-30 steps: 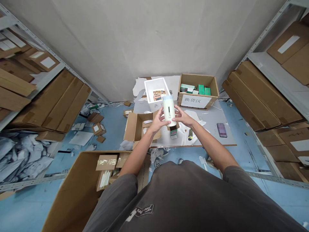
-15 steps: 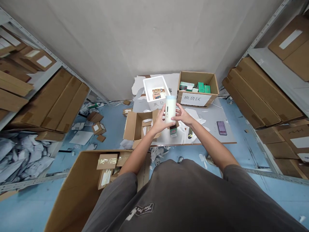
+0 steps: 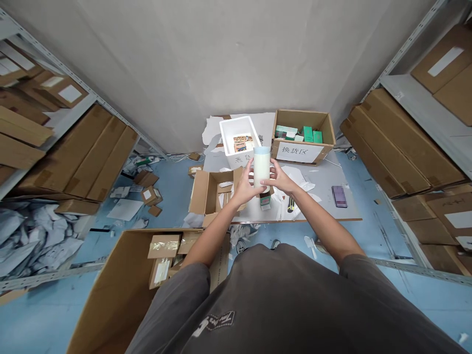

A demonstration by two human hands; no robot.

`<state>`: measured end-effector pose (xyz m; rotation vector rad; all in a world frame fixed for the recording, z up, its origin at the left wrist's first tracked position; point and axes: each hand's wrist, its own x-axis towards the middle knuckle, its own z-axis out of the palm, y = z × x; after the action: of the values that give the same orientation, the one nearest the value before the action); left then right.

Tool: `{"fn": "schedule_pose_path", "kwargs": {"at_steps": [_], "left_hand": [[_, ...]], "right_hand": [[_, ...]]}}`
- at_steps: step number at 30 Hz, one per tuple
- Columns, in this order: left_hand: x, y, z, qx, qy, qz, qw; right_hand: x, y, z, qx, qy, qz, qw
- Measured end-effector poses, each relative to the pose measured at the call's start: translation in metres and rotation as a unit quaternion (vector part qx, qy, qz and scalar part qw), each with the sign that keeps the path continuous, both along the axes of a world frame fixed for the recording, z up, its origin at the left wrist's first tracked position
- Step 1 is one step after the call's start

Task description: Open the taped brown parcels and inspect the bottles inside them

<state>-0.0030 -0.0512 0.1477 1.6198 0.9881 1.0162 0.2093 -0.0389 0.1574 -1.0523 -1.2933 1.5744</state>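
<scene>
Between my two hands I hold an upright pale tumbler (image 3: 261, 169) with a light blue lid, raised above the table. My left hand (image 3: 245, 186) grips its left side, and my right hand (image 3: 280, 180) grips its right side. Plain pale surface faces me on the tumbler. Just below it stands a small green box (image 3: 265, 199), partly hidden by the hands and tumbler. To the left of my left hand an open cardboard box (image 3: 213, 191) contains paper. A yellow and black utility knife (image 3: 291, 204) lies on crumpled white paper below my right wrist.
Behind my hands stand a white bin (image 3: 225, 132) with packets and a labelled cardboard box (image 3: 328, 129) of green boxes. A blurred purple object (image 3: 339, 196) lies at the table's right. A large carton (image 3: 110, 285) of parcels is at lower left; shelves (image 3: 442, 132) flank both sides.
The tumbler has been turned in my hands: the dark writing that faced me earlier is out of sight. Both hands stay around it in nearly the same place.
</scene>
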Motion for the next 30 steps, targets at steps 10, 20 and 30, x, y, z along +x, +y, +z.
{"fn": "schedule_pose_path", "kwargs": {"at_steps": [10, 20, 30], "left_hand": [[0.004, -0.002, -0.007, 0.009, -0.003, 0.001, 1.0], [0.007, 0.001, -0.012, -0.002, -0.016, -0.002, 1.0], [0.006, -0.002, -0.018, -0.008, -0.017, 0.01, 1.0]], "right_hand": [[-0.002, -0.001, -0.008, 0.013, -0.013, -0.03, 0.999], [-0.004, -0.003, -0.013, 0.043, -0.045, -0.03, 0.998], [-0.002, -0.006, -0.008, 0.065, -0.071, -0.033, 0.995]]}}
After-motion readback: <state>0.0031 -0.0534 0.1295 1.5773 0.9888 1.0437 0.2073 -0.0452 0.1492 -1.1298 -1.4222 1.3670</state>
